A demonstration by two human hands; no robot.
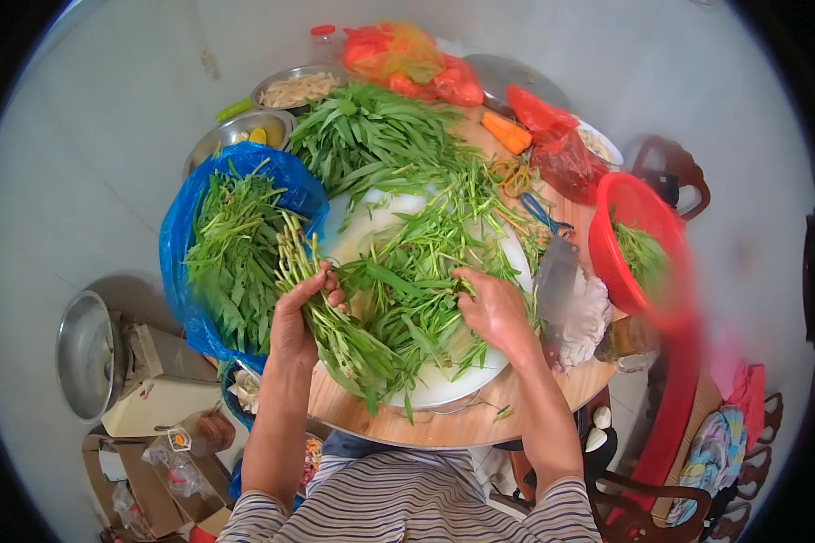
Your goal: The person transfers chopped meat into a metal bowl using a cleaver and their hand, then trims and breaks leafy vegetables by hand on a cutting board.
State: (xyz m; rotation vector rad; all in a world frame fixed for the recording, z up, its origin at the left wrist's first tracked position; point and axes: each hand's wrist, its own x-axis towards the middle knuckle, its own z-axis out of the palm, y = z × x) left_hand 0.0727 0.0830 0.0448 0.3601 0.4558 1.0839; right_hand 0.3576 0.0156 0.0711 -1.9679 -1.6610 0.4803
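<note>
A bundle of leafy green stalks [344, 348] is held in my left hand [306, 312], its cut ends pointing up and its leaves hanging down over the board's near edge. My right hand [493, 312] has its fingers pinched at the loose greens [426, 262] heaped on the round white board [462, 385]. To the left, a blue plastic bag [179, 271] lies open around more greens [235, 258]. Another pile of long leaves [371, 136] rests behind the board.
A cleaver [555, 281] and blue-handled scissors [543, 215] lie right of the board. A red basin [638, 235] with greens stands farther right. Behind are a carrot [507, 132], red bags [407, 63] and metal bowls [285, 118]. A glass jar [627, 337] is near the right edge.
</note>
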